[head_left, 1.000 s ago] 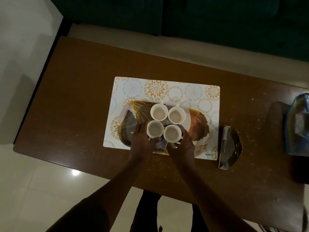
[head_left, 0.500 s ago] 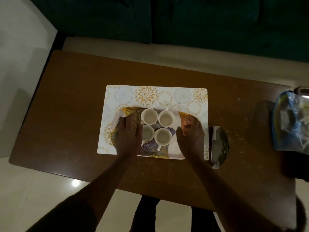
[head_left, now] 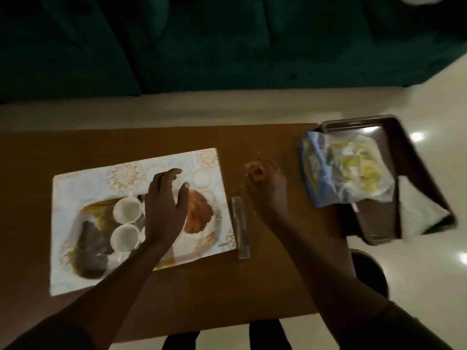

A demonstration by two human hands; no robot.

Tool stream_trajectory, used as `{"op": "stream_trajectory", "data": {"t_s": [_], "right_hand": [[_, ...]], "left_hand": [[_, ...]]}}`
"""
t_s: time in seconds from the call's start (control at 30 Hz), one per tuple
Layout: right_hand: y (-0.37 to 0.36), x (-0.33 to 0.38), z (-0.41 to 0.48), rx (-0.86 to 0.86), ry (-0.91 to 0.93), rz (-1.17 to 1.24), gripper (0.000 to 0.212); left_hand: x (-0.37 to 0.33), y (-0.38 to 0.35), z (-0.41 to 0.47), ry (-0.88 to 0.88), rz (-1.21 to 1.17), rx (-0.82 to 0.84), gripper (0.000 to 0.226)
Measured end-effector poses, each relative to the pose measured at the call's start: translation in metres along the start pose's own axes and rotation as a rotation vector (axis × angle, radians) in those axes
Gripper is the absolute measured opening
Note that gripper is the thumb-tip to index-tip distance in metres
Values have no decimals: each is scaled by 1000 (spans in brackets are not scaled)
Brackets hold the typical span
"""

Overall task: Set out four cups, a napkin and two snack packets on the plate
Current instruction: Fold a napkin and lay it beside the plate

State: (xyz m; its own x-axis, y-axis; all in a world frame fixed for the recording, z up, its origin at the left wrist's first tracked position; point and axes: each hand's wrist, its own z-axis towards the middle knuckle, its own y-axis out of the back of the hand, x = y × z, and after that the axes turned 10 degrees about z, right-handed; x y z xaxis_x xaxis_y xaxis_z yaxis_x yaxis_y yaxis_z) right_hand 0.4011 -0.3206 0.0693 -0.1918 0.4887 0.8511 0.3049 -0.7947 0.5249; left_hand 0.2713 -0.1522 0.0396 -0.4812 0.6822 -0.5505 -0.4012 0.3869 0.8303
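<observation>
A gold-leaf patterned plate [head_left: 201, 218] lies on a floral placemat [head_left: 83, 188]. Two white cups [head_left: 127, 210] [head_left: 124, 237] stand on its left half; my left hand [head_left: 164, 205] hovers over the plate's middle, fingers spread, hiding whatever stands beneath. My right hand [head_left: 267, 188] is blurred above bare table right of the mat, fingers loosely curled and holding nothing. A silver snack packet [head_left: 241, 227] lies edge-on beside the mat, below that hand. A clear blue-edged bag of yellow snacks [head_left: 346, 168] and a pale folded napkin [head_left: 419, 210] rest in a dark tray [head_left: 374, 226].
The brown table [head_left: 202, 286] ends just right of the mat, and the dark tray overhangs that right end. A dark green sofa [head_left: 202, 41] runs along the far side. A dark round stool [head_left: 371, 271] stands under the tray on the pale tiled floor.
The view has swung right, bringing the tray, snack bag and napkin into sight. Both hands left the plate's sides: the left rose over the cups, the right moved right past the silver packet.
</observation>
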Motion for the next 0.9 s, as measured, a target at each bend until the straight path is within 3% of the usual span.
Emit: {"op": "stream_trajectory", "data": {"t_s": [0.3, 0.4, 0.6, 0.77, 0.9], "right_hand": [[128, -78, 2, -176, -85, -17, 14], [178, -114, 1, -229, -213, -22, 18], [280, -191, -2, -497, -518, 14, 30], [343, -241, -9, -636, -738, 22, 43], [362, -270, -9, -567, -808, -56, 49]], "left_hand": [[-144, -93, 11, -163, -151, 191, 33], [-195, -126, 5, -247, -232, 244, 35], [-297, -192, -20, -374, -296, 409, 36], [-366, -256, -59, -270, -352, 711, 52], [-407, -307, -82, -212, -383, 1000, 66]]}}
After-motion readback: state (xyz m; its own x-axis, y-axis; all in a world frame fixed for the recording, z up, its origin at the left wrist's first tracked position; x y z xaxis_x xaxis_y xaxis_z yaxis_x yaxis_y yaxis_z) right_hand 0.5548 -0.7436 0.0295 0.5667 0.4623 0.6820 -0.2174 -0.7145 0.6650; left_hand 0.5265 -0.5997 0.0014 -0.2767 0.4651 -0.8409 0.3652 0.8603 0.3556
